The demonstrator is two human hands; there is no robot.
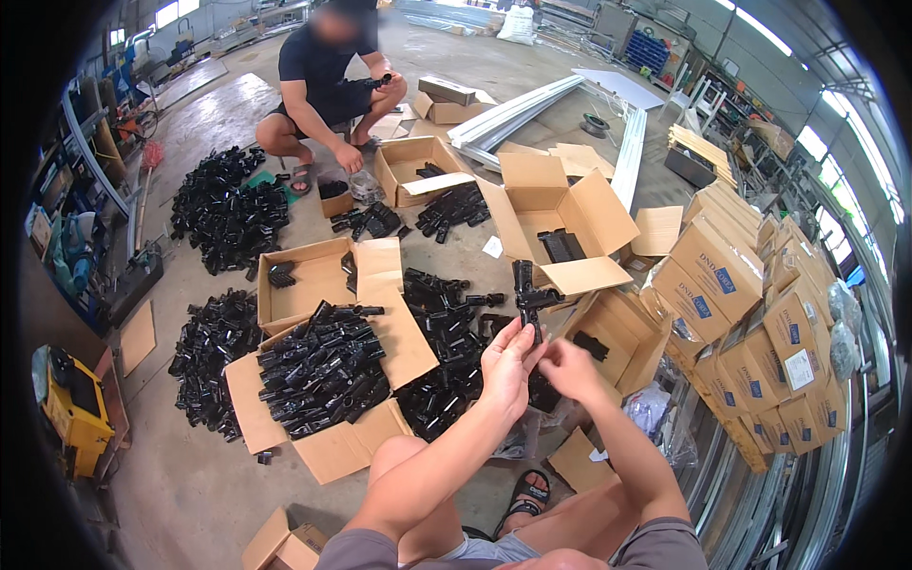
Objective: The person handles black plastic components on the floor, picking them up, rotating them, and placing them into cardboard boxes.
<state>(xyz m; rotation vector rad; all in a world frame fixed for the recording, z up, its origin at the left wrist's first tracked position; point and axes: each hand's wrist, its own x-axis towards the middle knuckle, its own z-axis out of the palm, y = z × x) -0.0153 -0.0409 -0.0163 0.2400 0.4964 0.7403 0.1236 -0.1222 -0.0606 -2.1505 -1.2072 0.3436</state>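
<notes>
Upright in my left hand (508, 363) is a black tubular part (528, 296) with a side branch, gripped near its lower end. Close beside it, my right hand (573, 370) is closed, its fingertips curled near the part's lower end; whatever they hold is hidden. Beyond my hands stands an open cardboard box (608, 217) with a few black pieces (560, 245) inside. A heap of similar black parts (432, 328) lies to the left of my hands. Just right of my right hand sits another open box (627, 347).
A box heaped with black parts (323, 366) stands at left, with loose piles (228, 204) farther out. Another person (328, 90) squats beyond, holding a black part. Stacked cartons (717, 271) and long metal profiles (750, 503) line the right. A yellow case (74, 413) sits at far left.
</notes>
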